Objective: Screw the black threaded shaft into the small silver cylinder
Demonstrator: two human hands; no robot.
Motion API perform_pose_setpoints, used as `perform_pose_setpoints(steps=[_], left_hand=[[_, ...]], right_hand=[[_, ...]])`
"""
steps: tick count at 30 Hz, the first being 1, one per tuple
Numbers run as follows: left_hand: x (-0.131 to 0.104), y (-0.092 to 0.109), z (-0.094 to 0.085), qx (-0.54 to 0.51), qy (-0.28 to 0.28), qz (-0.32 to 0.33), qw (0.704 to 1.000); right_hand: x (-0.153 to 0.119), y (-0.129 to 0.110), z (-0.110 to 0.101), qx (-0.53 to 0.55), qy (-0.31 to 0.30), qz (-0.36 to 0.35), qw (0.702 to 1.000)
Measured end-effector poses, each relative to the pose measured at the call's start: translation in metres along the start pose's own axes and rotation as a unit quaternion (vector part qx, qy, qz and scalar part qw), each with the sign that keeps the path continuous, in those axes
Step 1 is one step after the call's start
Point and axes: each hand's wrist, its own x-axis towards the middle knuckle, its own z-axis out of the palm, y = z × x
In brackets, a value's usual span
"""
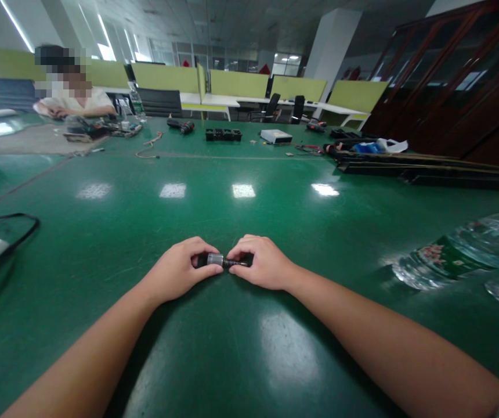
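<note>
A small silver metal cylinder [215, 259] sits between the thumb and fingers of my left hand [184, 264], low over the table top. From its right end runs a dark ridged shaft [231, 263], like a screw or a spring; I cannot tell which. My right hand [264, 264] pinches that shaft with thumb and fingertips. Both hands are close together, and the two parts lie in one line, touching or nearly so. My left fingers partly hide the far end of the cylinder.
The green table [154, 203] spreads all around. Clear plastic bottles [454, 255] lie at right, near long dark strips [406, 165]. A cable [23, 217] is at left. Across the table are a drill [181, 125], a black block [223, 134], a white box [276, 136] and a seated person [75, 98].
</note>
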Motion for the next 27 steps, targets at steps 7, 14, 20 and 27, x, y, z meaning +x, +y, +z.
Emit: perform_pose_setpoints(steps=[7,14,20,27], left_hand=[[0.0003,0.0009,0.0003,-0.005,0.002,-0.004,1.0],[-0.0002,0.0001,0.0009,0.0,-0.002,-0.004,1.0],[-0.0003,0.0007,0.0007,-0.001,0.007,-0.002,1.0],[0.0003,-0.0009,0.0014,0.002,0.005,-0.002,1.0]], right_hand=[[-0.0005,0.0009,0.0011,0.005,0.005,-0.007,1.0],[-0.0005,0.0012,0.0016,0.0,0.001,0.001,1.0],[-0.0004,0.0009,0.0018,-0.001,0.004,0.003,1.0],[-0.0002,0.0002,0.001,-0.002,0.004,0.009,1.0]])
